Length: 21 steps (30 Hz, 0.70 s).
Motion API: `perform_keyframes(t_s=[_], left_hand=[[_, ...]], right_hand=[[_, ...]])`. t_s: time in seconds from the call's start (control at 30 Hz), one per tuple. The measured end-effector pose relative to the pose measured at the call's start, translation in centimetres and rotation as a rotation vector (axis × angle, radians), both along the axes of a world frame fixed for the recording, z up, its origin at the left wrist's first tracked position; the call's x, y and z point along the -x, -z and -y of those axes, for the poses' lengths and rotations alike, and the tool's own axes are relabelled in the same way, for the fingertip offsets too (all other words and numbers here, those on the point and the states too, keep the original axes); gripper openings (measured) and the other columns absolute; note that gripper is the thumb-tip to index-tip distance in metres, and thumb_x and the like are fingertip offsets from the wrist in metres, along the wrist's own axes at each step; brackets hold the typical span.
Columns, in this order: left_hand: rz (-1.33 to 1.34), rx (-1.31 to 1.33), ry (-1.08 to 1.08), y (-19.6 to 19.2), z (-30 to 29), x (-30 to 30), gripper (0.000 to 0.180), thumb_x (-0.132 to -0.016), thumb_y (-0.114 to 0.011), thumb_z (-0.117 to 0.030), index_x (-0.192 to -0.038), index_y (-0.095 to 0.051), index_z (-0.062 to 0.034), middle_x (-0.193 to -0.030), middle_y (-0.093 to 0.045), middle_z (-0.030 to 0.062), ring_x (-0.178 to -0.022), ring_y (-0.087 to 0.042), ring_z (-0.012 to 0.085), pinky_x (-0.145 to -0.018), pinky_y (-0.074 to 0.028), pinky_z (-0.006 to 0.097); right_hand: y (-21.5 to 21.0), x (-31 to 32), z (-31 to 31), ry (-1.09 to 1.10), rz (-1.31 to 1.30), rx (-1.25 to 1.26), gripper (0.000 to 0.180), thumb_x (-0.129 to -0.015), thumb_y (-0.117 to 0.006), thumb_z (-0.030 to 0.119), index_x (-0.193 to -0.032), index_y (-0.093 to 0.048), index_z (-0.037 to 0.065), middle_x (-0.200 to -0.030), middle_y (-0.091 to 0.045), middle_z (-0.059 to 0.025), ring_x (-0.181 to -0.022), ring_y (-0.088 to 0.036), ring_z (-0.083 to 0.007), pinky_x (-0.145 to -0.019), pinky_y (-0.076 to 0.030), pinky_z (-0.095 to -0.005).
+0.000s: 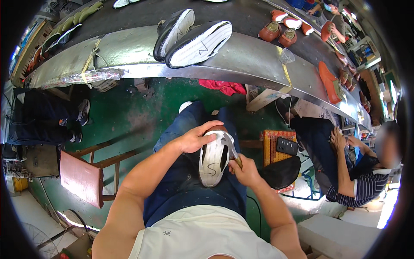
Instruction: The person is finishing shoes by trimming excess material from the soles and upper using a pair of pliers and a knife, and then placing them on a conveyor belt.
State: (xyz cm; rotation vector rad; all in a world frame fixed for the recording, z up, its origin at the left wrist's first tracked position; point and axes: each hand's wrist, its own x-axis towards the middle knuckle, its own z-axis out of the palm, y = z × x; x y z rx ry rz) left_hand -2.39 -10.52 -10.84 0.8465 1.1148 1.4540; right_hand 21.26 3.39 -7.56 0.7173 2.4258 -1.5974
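A long bench runs across the far side, with a dark top (250,19) and a bright metal edge (129,47). A pair of black shoes (198,45) leans on that edge, white soles outward. Farther right along the bench stand brown shoes (271,32) and an orange shoe (329,82); olive shoes (84,16) lie at its far left. The floor (125,103) is green, with a red cloth (222,86) under the bench. A pink-topped stool (82,179) stands to the person's left; on the right, a black pad (282,172) and a dark flat object (286,146) rest on a woven seat (271,157). A co-worker in a striped shirt (366,185) sits at the far right, and another person's dark trousers (41,112) show at the far left.

The shoe (211,166) is above the person's lap, between both hands, its white sole upward and its brown toe pointing away from the body. The left hand (196,139) grips the toe, thumb on the sole, fingers over the end. The right hand (246,170) is closed around the handle of a tool (238,159), just beside the sole's right edge; whether its tip touches the shoe cannot be told.
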Motion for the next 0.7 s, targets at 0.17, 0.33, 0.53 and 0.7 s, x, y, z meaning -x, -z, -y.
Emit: perform_keyframes(t_s=[0.17, 0.33, 0.53, 0.7], left_hand=[[0.195, 0.023, 0.179, 0.2, -1.0, 1.3, 0.061, -0.104, -0.059, -0.014, -0.158, -0.032, -0.0117, -0.143, -0.055, 0.0095, -0.134, -0.049, 0.0199, -0.115, -0.036, 0.036], [0.33, 0.135, 0.104, -0.3, -1.9, -0.9, 0.06, -0.103, -0.061, -0.015, -0.157, -0.035, -0.0144, -0.135, -0.058, 0.0081, -0.125, -0.055, 0.0184, -0.109, -0.043, 0.035], [-0.006, 0.205, -0.08, -0.5, -2.4, -3.3, 0.052, -0.103, -0.06, -0.01, -0.151, -0.043, -0.0159, -0.129, -0.059, 0.0064, -0.117, -0.056, 0.0141, -0.102, -0.048, 0.032], [-0.128, 0.141, -0.07, -0.9, -2.2, -2.8, 0.048, -0.105, -0.053, -0.009, -0.152, -0.041, -0.0141, -0.13, -0.059, 0.0066, -0.119, -0.055, 0.0151, -0.105, -0.045, 0.032]], right_hand=[[3.3, -0.4, 0.2, 0.127, -0.16, -0.112, 0.02, -0.097, -0.063, 0.012, -0.11, -0.062, -0.003, -0.078, -0.069, -0.0158, -0.072, -0.07, -0.0301, -0.068, -0.055, -0.0388], [-0.1, -1.4, 0.0, 0.038, -0.175, -0.331, 0.029, -0.095, -0.064, 0.013, -0.119, -0.057, -0.004, -0.094, -0.068, -0.0255, -0.088, -0.068, -0.0438, -0.079, -0.054, -0.0495], [-2.6, -2.6, 0.7, 0.013, -0.006, -0.384, 0.033, -0.095, -0.064, 0.014, -0.121, -0.055, -0.004, -0.098, -0.067, -0.0273, -0.092, -0.066, -0.0479, -0.083, -0.053, -0.0522], [-0.6, -2.5, -0.1, 0.117, -0.001, 0.018, 0.027, -0.096, -0.063, 0.015, -0.117, -0.059, -0.002, -0.094, -0.068, -0.0256, -0.091, -0.067, -0.046, -0.08, -0.052, -0.0488]])
